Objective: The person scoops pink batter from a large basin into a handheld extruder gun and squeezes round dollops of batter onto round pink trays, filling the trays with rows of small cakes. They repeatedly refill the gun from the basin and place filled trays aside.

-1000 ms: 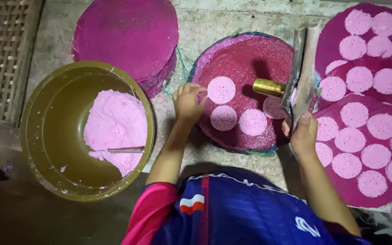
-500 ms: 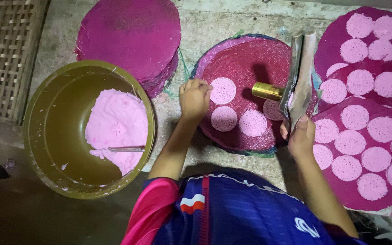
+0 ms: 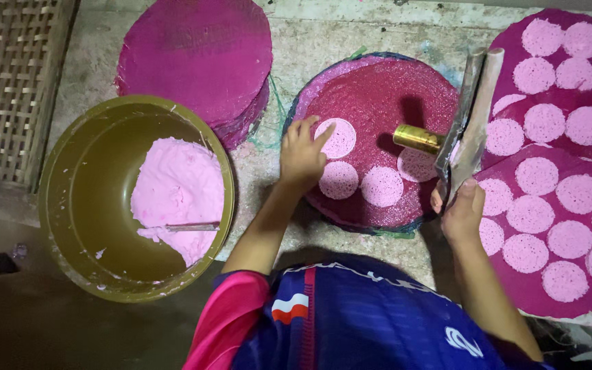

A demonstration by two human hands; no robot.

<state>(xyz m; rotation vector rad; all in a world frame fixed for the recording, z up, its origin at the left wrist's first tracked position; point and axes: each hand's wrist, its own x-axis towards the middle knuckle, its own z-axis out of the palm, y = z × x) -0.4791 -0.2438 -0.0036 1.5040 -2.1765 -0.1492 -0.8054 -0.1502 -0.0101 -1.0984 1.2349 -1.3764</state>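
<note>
My left hand rests with its fingers spread on the left side of a round magenta tray, its fingertips touching a pale pink disc. Three more pink discs lie on that tray, one near its front. My right hand grips the lower end of a long flat metal handle. The handle carries a brass cylinder that hovers over or touches the tray's right part.
An olive bowl with pink batter and a spoon sits at the left. A stack of bare magenta trays lies behind it. Trays covered with several pink discs fill the right. A woven mat is at the far left.
My left hand has gone from curled to spread fingers on the tray beside the pink disc. My right hand and the tool have hardly moved.
</note>
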